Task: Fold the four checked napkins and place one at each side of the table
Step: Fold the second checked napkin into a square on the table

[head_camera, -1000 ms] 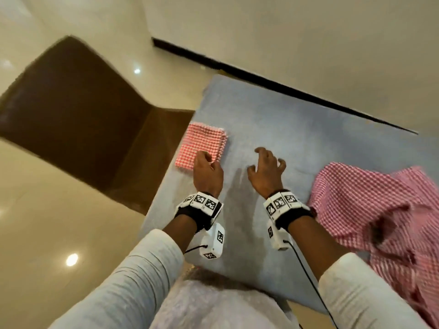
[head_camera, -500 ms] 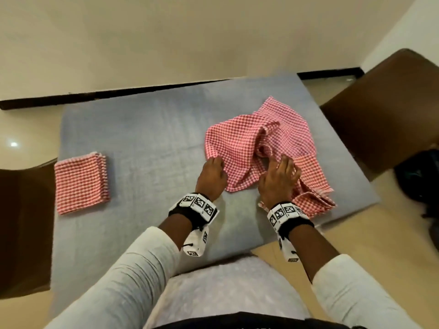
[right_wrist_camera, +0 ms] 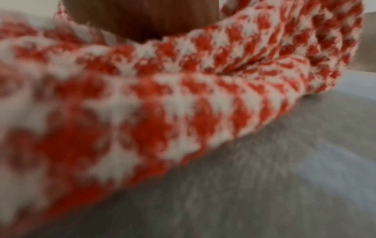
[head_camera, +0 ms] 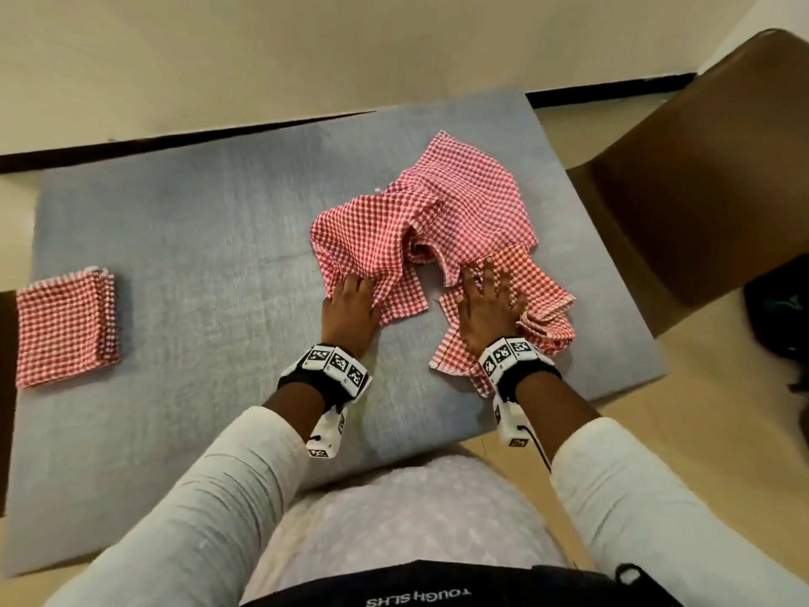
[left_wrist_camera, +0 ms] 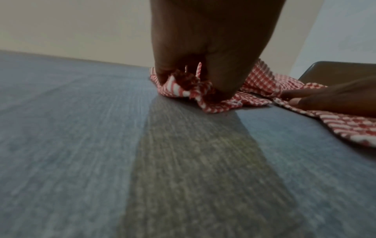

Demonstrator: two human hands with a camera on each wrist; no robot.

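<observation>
Grey table (head_camera: 219,238): left hand (head_camera: 350,308) now pinches crumpled napkins (head_camera: 394,238); right hand (head_camera: 488,308) has spread flat.

a grey table (head_camera: 184,238) stands against a cream wall (head_camera: 306,50) with a dark skirting strip (head_camera: 613,87) along its foot. the floor (head_camera: 683,431) is pale and glossy. a brown chair (head_camera: 700,177) sits at the table's right end.
</observation>
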